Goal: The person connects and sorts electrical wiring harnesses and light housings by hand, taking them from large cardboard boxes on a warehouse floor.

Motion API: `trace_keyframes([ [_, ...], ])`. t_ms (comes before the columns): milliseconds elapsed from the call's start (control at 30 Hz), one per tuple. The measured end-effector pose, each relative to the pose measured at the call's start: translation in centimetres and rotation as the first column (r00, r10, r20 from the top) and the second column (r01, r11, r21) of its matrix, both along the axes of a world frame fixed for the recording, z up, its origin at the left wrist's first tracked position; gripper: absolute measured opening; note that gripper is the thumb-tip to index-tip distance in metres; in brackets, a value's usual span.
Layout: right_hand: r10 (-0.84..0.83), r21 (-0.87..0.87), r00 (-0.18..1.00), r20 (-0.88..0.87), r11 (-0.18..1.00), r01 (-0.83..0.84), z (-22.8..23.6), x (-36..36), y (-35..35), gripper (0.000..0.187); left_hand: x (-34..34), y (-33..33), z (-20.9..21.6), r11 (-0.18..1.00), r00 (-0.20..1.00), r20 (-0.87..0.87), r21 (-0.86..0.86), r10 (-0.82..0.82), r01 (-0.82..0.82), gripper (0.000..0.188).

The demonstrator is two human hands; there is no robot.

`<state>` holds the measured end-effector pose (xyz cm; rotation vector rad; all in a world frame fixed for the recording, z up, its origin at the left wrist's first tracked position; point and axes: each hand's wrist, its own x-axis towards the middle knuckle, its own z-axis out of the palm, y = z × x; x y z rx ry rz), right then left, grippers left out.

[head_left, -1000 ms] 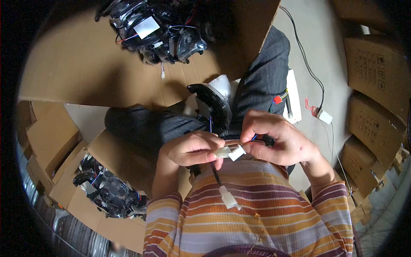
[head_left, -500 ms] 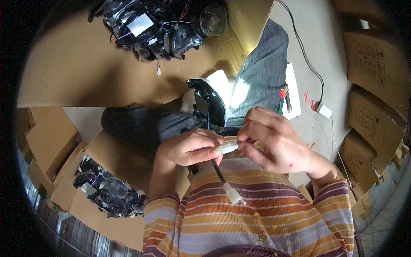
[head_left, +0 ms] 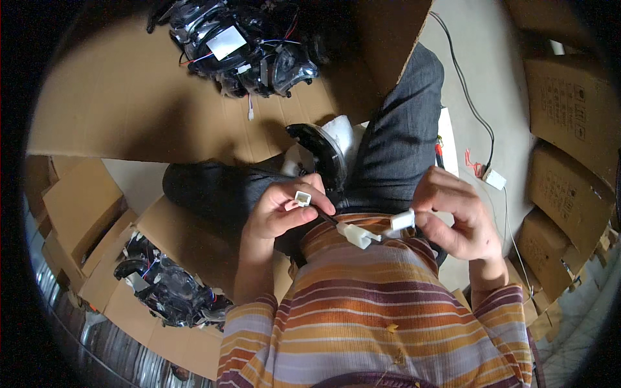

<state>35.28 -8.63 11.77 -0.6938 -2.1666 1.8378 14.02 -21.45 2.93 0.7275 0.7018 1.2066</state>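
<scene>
My left hand point(head_left: 284, 208) is closed on a white plastic wire connector point(head_left: 302, 197) with its square mouth facing up. From beside its fingers a black cable leads to a second white connector point(head_left: 356, 235), which hangs over my striped shirt. My right hand point(head_left: 456, 216) pinches another white connector point(head_left: 402, 222) between thumb and fingers, close to the hanging one. Between my thighs rests a black headlight point(head_left: 323, 152) with a white padded piece point(head_left: 339, 132) against it. Its lower part is partly hidden behind my left hand.
A large cardboard box point(head_left: 123, 110) ahead holds several black headlights point(head_left: 226, 55) with loose wires. More headlights point(head_left: 171, 288) lie in a box at lower left. Stacked cartons point(head_left: 563, 171) line the right side. A black cable point(head_left: 469, 97) runs on the floor to a small white block point(head_left: 494, 178).
The two connectors that met between my hands are now apart, and my right hand has moved right with one. The bright light on my thigh and in the far box has gone out.
</scene>
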Motion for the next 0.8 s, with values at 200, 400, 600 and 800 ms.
trace_keyframes([
  [200, 0.009, 0.005, 0.999, -0.041, 1.0, -0.009, -0.3, -0.6, -0.9, 0.005, 0.2, -0.3, 0.7, 0.988, 0.989, -0.095, -0.097, 0.112, -0.122, 0.009],
  [400, -0.054, -0.189, 0.997, -0.061, 0.981, 0.041, -0.5, -1.4, -1.4, 0.003, 0.6, -0.5, 1.9, 0.975, 0.954, -0.248, -0.097, 0.168, -0.197, 0.007],
  [600, -0.106, -0.248, 0.994, 0.027, 0.963, 0.11, -0.9, -1.2, -2.1, 0.002, 1.5, -1.2, 2.4, 0.939, 0.868, -0.428, -0.11, 0.25, -0.325, 0.011],
  [800, -0.138, 0.02, 0.975, 0.172, 0.99, 0.137, -1.6, -0.6, -3.2, 0.003, 1.6, -1.8, 3.6, 0.932, 0.561, -0.763, 0.151, 0.321, -0.329, 0.022],
])
